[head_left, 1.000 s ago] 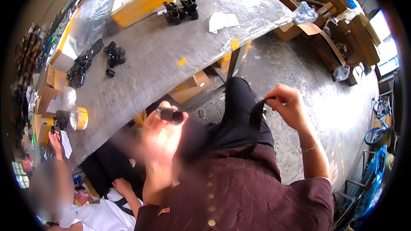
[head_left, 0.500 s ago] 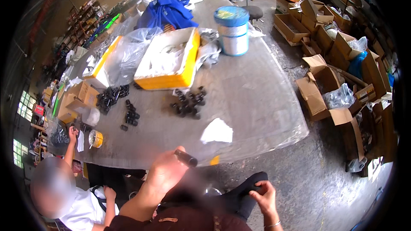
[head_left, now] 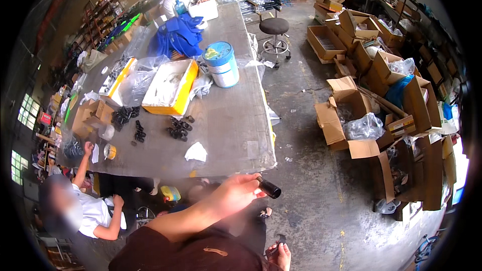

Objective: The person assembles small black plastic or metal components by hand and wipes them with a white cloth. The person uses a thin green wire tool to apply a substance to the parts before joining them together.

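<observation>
A short black tube (head_left: 270, 188) with a shiny rounded end is pinched in my left hand (head_left: 241, 193), which reaches just past the table's near edge. Low in the view, close to my body, my right hand (head_left: 280, 258) has its fingers closed around a small black piece (head_left: 277, 243) whose kind I cannot make out. On the table (head_left: 231, 130) lie a heap of black parts (head_left: 178, 129), a smaller row of them (head_left: 139, 133) and a larger pile (head_left: 124, 116). A piece of white paper (head_left: 196, 152) lies near the front edge.
A yellow-edged foam box (head_left: 182, 101) and a blue-lidded bucket (head_left: 221, 68) stand on the table. Another person (head_left: 103, 211) sits at the left. A wheeled stool (head_left: 274, 26) stands beyond the table, and open cardboard boxes (head_left: 369, 145) line the right side.
The view has swung right and the table now appears farther left. My left hand has moved rightward with the black tube. My right hand has dropped lower, and a small black piece shows in it.
</observation>
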A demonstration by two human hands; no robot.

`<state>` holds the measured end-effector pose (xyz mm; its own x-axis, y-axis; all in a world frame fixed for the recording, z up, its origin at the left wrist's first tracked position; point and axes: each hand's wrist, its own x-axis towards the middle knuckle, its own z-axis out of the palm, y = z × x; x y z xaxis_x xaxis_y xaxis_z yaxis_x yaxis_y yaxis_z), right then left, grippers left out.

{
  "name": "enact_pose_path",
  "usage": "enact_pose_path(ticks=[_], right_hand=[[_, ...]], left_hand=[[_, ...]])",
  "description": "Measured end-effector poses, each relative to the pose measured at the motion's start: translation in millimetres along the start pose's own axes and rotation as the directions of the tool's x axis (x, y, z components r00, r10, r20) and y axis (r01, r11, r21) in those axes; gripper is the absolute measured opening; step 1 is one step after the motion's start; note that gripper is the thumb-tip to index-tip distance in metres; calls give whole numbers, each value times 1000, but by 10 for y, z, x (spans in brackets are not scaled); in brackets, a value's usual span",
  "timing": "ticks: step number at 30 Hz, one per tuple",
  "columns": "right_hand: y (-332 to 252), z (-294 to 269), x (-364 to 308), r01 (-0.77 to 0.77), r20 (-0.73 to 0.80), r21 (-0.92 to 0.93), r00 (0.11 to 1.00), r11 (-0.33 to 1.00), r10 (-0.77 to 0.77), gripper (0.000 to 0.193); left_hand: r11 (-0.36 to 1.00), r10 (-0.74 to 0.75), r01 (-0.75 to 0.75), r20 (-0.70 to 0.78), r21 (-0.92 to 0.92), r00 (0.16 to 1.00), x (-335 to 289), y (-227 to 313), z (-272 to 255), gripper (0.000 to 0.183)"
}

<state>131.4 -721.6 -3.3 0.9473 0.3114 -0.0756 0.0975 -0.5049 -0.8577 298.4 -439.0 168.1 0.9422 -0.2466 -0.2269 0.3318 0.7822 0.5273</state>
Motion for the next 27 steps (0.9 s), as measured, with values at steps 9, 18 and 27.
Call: enact_pose_path(ticks=[9,18,27], right_hand=[[155,-789,309,-227,266,962,628,-154,732,32],[1154,-2125,1170,-275,229,961,728,-30,646,13],[1258,-3279,2459,-468,447,882,790,-58,420,27]], left_hand=[[986,-65,68,28,-149,997,691,-345,367,15],[958,82,-78,3,-275,997,1868,-768,337,14],[875,299,-261,31,-408,954,2882,-817,1104,20]])
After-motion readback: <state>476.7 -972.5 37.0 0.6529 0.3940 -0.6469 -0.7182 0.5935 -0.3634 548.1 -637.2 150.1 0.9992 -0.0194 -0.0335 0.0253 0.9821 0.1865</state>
